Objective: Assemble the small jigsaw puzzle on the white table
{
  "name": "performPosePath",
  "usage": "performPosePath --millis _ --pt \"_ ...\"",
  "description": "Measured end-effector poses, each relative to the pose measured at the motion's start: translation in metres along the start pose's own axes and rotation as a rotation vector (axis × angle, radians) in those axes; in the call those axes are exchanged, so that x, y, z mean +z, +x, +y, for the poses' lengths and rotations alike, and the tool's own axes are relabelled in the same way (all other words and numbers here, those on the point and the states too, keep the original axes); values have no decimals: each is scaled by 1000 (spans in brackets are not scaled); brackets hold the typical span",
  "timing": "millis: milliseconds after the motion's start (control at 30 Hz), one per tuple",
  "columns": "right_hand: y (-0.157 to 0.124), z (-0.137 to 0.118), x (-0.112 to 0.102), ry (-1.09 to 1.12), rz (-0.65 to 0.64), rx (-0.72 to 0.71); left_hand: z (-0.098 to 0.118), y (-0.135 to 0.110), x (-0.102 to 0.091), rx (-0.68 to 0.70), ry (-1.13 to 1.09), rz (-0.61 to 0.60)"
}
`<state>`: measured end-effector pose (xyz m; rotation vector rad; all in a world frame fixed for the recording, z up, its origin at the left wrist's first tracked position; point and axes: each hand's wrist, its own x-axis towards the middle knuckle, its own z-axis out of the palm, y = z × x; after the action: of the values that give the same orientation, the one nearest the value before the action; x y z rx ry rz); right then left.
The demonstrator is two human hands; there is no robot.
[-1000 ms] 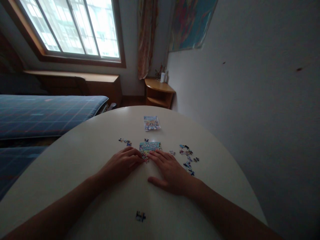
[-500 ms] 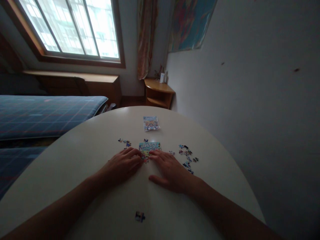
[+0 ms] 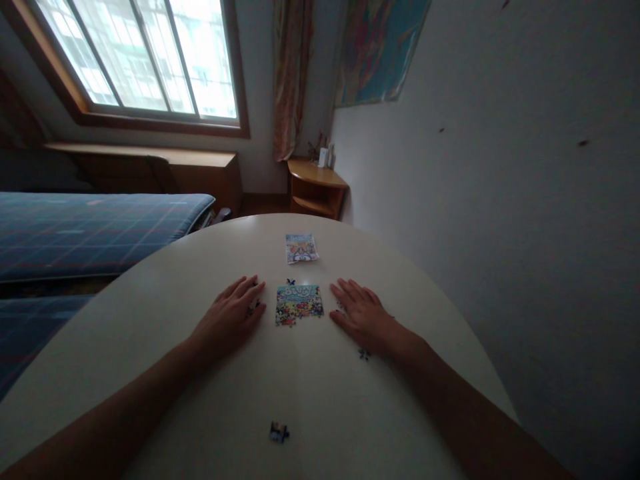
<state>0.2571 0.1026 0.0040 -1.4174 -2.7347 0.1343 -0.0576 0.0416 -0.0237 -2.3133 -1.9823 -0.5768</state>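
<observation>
A partly joined jigsaw puzzle (image 3: 299, 303) lies flat on the white table, its lower edge uneven. To its left, my left hand (image 3: 231, 308) rests palm down with fingers stretched, over loose puzzle pieces (image 3: 253, 307) that show between thumb and fingers. On the other side my right hand (image 3: 364, 317) lies flat, fingers spread, covering most of the loose pieces there. One puzzle piece (image 3: 364, 355) shows below its wrist. Just above the puzzle sits a small loose piece (image 3: 291, 282). Nearer to me is a joined pair or larger piece (image 3: 279, 432); I cannot tell which.
A small printed picture sheet (image 3: 301, 248) lies farther back on the round white table (image 3: 200, 257). Left of the table is a plaid mattress (image 3: 100, 230). A white wall (image 3: 500, 220) runs along the right, and a corner shelf (image 3: 319, 180) stands behind.
Both hands have left the joined puzzle and moved apart, the left one leftward, the right one rightward onto loose pieces. The puzzle now shows whole between them.
</observation>
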Motion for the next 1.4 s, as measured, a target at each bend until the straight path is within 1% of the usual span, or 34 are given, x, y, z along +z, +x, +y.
performPosePath --millis 133,233,367,467,700,900,1067,1133,1200,1267,1333,1400 --pt "5 9 7 -9 76 16 1 1 0 -21 -7 -1" --pt "10 20 12 7 156 11 0 1 0 -22 -12 -12" --pt "17 30 18 62 262 -66 0 2 -1 -16 -9 -12" --pt "20 32 19 117 311 -95 0 2 -1 -7 -14 -5" --pt "20 26 10 196 297 -43 3 2 -5 -1 -56 15" --pt "17 20 -1 208 318 -25 4 4 -9 -3 -107 7" --pt "14 14 -9 215 336 14 2 6 -7 -24 -237 50" --pt "13 11 -11 216 345 15 1 9 -7 -72 -340 98" --pt "12 8 -13 216 354 15 -3 12 -11 -196 -441 157" --pt "11 5 -15 217 357 11 -12 16 -16 -329 -480 210" --pt "11 4 -16 218 353 7 -27 18 -21 -375 -403 253" --pt "10 4 -17 216 347 5 -46 19 -23 -358 -252 247"
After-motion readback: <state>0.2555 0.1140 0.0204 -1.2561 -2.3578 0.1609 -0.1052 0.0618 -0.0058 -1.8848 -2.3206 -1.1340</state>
